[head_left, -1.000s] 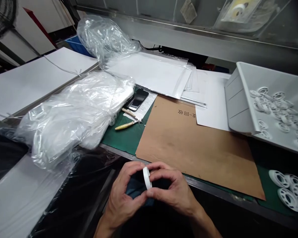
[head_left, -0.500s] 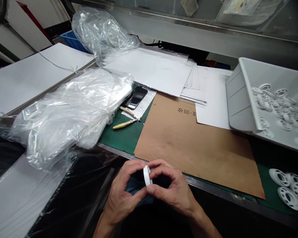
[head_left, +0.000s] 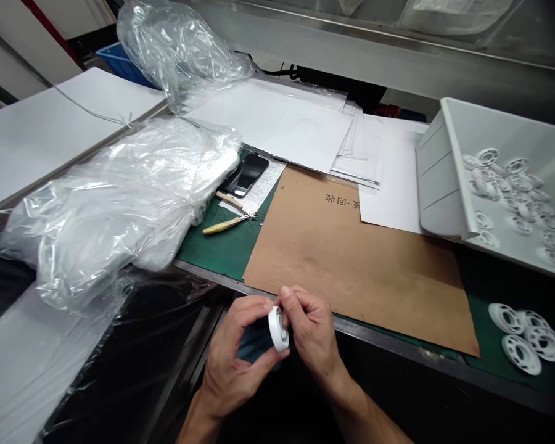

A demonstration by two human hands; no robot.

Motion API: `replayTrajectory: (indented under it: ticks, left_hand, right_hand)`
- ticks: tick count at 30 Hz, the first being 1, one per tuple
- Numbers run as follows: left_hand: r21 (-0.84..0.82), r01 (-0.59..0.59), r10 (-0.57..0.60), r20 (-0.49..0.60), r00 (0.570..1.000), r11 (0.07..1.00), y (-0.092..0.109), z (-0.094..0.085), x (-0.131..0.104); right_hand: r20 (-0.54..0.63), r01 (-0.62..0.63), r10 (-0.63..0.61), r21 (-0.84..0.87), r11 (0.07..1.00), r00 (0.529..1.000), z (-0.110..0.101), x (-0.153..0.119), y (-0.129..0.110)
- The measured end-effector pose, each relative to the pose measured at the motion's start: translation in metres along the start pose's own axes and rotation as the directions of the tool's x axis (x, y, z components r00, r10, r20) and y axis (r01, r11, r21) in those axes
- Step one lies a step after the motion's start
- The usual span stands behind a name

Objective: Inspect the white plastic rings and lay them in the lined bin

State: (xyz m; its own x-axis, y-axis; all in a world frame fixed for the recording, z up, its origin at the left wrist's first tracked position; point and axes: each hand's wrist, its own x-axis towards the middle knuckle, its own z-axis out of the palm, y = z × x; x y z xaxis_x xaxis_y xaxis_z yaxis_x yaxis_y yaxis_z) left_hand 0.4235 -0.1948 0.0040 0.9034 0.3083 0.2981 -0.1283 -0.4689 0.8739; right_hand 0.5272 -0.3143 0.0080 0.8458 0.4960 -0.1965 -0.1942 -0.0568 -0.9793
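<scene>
A white plastic ring (head_left: 278,329) is held on edge in front of the table's near edge. My left hand (head_left: 240,351) grips it between the thumb below and the fingers above. My right hand (head_left: 309,327) is closed at the ring's right side, thumb and index finger pinched together near its upper rim; whether something small is between them is hidden. Beyond the hands lies a brown cardboard sheet (head_left: 351,265) on the green table mat (head_left: 222,250).
Cutters (head_left: 224,225), a phone (head_left: 247,174) and a printed slip (head_left: 263,192) lie left of the cardboard. Plastic bags (head_left: 115,203) cover the left side. At the right stand a grey bin (head_left: 446,172) of white rings and several loose rings (head_left: 522,354). White sheets (head_left: 277,120) lie behind.
My right hand has changed from an open curl around the ring to a closed pinch at its upper right. The ring has turned to show more of its inner face. The view has shifted slightly.
</scene>
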Motion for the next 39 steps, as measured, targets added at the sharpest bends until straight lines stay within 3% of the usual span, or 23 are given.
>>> replayTrajectory:
  ticks: [20, 30, 39]
  left_hand:
    - [-0.097, 0.109, -0.109, 0.004, 0.994, 0.989, -0.0025, -0.0037, 0.0003]
    - [-0.191, 0.186, -0.190, 0.002, 0.982, 0.964, -0.0056, -0.0058, -0.0053]
    - [-0.267, 0.230, -0.251, -0.044, 0.967, 0.936, -0.0074, -0.0066, -0.0077]
  right_hand:
    - [0.047, -0.003, -0.001, 0.096, 0.995, 0.999, -0.0039, -0.0021, 0.0076]
    - [0.040, -0.188, 0.184, 0.184, 0.965, 0.982, -0.0026, -0.0053, 0.0065]
    - [0.141, -0.171, 0.162, 0.053, 0.984, 0.977, -0.0014, -0.0081, 0.0023]
